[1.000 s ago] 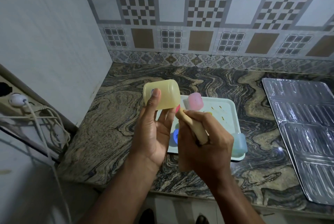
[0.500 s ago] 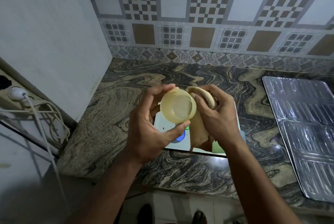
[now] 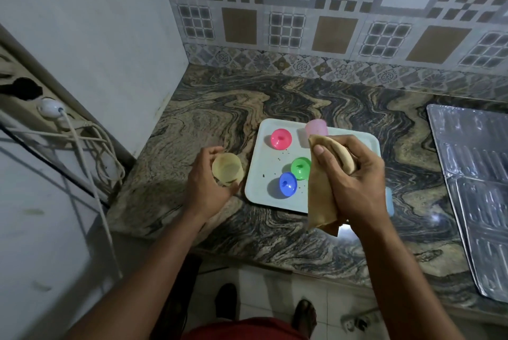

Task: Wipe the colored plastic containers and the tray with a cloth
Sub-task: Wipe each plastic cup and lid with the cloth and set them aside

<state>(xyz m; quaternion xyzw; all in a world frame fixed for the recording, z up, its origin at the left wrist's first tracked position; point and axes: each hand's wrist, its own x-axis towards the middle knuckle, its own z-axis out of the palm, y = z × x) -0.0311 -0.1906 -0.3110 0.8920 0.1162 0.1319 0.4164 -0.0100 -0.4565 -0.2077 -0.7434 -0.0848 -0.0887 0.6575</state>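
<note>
Risk first: my left hand (image 3: pixel 210 184) grips the yellow container (image 3: pixel 227 169) just left of the tray (image 3: pixel 275 196), low over the worktop (image 3: pixel 220 109) near its front edge — if I let go carelessly, a light plastic cup like this could tip or roll off toward the floor. My right hand (image 3: pixel 354 177) holds the cloth (image 3: pixel 321 199) bunched, fingers (image 3: pixel 319 151) curled round it, and a long tail hangs down over the tray's near right corner. That tail could drag across the lids and knock them, or sweep the dark specks on the tray onto pieces I take to be already wiped.

The yellow container is translucent, pale, its round open mouth facing up at me. On the tray lie a pink lid (image 3: pixel 281 139), a green lid (image 3: pixel 301 168) and a blue lid (image 3: pixel 287 184), the green and blue almost touching. A pink container (image 3: pixel 316 128) stands at the far side, partly behind my right hand. Something pale blue (image 3: pixel 389 202) shows at the tray's right edge — probably another container, though my hand hides most of it.
</note>
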